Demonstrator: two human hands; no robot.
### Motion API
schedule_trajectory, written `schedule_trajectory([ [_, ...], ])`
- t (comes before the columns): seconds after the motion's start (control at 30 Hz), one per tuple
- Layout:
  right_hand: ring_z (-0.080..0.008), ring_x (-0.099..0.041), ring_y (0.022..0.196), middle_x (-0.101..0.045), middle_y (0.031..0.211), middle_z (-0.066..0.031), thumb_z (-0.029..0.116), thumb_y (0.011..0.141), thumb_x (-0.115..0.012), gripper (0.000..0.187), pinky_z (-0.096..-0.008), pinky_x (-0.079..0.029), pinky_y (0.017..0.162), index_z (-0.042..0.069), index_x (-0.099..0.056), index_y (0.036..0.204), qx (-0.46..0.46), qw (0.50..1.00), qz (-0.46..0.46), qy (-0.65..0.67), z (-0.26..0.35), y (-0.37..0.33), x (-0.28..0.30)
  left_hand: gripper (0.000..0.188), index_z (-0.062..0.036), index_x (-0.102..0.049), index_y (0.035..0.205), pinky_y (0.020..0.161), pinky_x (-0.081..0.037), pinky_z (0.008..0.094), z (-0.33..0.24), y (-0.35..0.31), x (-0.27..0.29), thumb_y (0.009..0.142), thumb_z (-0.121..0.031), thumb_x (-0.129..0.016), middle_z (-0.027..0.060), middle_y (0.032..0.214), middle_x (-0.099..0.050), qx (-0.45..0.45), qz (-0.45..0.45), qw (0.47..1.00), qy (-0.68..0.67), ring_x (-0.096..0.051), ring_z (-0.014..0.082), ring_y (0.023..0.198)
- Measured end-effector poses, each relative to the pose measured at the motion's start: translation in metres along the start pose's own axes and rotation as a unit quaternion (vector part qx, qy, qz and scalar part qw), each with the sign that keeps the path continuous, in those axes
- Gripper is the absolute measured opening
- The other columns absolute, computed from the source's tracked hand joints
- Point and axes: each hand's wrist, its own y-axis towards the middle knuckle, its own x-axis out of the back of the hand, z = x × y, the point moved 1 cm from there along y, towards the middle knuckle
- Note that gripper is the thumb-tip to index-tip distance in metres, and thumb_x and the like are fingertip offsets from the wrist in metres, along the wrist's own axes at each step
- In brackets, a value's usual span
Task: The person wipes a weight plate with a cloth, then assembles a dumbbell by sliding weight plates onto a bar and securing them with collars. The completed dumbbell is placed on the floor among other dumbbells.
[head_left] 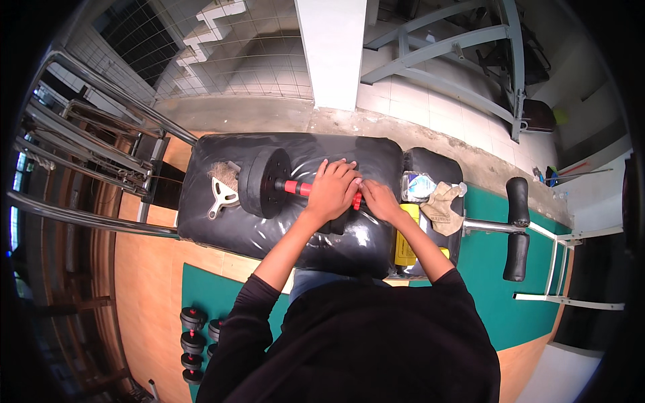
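On a black padded bench (pixel 282 245) lies a dumbbell (pixel 265 183) with thick black plates at its left and a red handle. Reaching over the handle's right part, my left hand (pixel 334 191) curls its fingers across the far side. Close beside it, my right hand (pixel 378 201) has its fingers closed at a red nut (pixel 357 197) on the bar's right end. Black plate edges show partly around and below my left hand; the rest is covered. Left of the plates is a scrub brush (pixel 223 191) with a cream handle and brown bristles.
At the bench's right end lie a clear packet (pixel 418 186), beige work gloves (pixel 443 207) and a yellow bottle (pixel 406 245). Padded rollers (pixel 517 228) stick out farther right. Several small dumbbells (pixel 193 342) stand on the green mat at lower left. Metal rails (pixel 101 228) flank the left end.
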Motion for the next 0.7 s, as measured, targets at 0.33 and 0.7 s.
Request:
schedule_trajectory([
  [0.33, -0.029, -0.063, 0.079, -0.066, 0.078, -0.0127, 0.047, 0.091, -0.046, 0.047, -0.0391, -0.042, 0.079, 0.004, -0.064, 0.088, -0.073, 0.982, 0.166, -0.05, 0.016, -0.007, 0.007, 0.022, -0.0099, -0.062, 0.101, 0.104, -0.029, 0.0502, 0.001, -0.004, -0.002, 0.091, -0.024, -0.05, 0.0071, 0.119, -0.058, -0.008, -0.027, 1.0, 0.004, -0.048, 0.0269, 0.117],
  [0.7, -0.031, -0.058, 0.088, -0.061, 0.093, -0.0126, 0.036, 0.092, -0.047, 0.034, -0.0426, -0.038, 0.078, 0.004, -0.058, 0.095, 0.109, 0.979, 0.047, -0.169, 0.004, -0.011, 0.01, 0.02, -0.0119, -0.062, 0.103, 0.105, -0.027, 0.0478, 0.0, -0.001, -0.003, 0.091, -0.021, -0.048, 0.0056, 0.12, -0.058, 0.004, -0.009, 1.0, 0.0, -0.047, 0.0264, 0.12],
])
